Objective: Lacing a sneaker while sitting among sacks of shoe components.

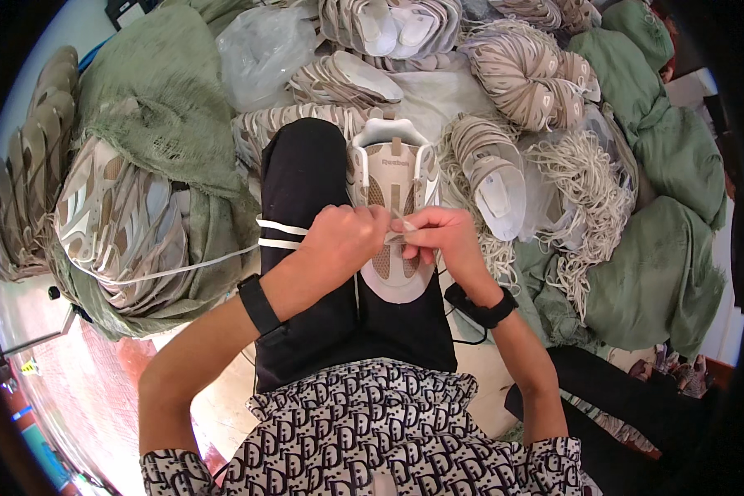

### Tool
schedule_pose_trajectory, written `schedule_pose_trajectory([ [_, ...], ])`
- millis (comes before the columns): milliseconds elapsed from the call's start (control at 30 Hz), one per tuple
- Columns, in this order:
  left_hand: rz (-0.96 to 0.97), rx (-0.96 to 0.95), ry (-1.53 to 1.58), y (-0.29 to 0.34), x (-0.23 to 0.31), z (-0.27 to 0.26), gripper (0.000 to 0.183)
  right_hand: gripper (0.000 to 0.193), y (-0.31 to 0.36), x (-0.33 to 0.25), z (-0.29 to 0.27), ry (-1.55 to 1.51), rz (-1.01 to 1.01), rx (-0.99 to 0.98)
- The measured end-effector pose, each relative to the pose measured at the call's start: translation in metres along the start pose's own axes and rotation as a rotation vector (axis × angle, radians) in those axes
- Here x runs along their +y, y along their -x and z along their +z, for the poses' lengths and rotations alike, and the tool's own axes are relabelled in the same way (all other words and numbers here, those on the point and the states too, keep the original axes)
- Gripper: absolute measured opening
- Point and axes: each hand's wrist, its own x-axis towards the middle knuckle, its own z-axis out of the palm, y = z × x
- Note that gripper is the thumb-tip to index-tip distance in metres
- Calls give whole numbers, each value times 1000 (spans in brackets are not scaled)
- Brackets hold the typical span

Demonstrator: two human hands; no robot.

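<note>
A beige and white shoe upper (395, 174) lies over my thighs, its collar end pointing away from me and its rounded toe toward me. My left hand (347, 238) is closed in a fist above its left side. White shoelace (279, 234) comes out from behind that hand, crosses my left thigh and trails off to the left. Over the middle of the upper, my right hand (445, 236) pinches a thin pale piece, apparently the shoelace, against the left fingertips. The fingers hide the exact grip and the eyelets beneath.
Stacked shoe uppers (120, 223) sit in green sacking (153, 91) on the left. More bundled uppers (525, 78) lie ahead, near a heap of loose laces (579, 190). Green sacks (653, 273) line the right. Another person's dark-clothed legs (628, 397) are at lower right.
</note>
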Motion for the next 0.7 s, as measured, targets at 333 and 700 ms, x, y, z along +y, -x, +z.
schedule_pose_trajectory([
  [333,-157,-162,636,-8,-22,4,13,8,-5,11,-24,4,-143,47],
  [700,326,-70,133,-13,-37,2,10,13,-13,18,-19,341,-548,40],
])
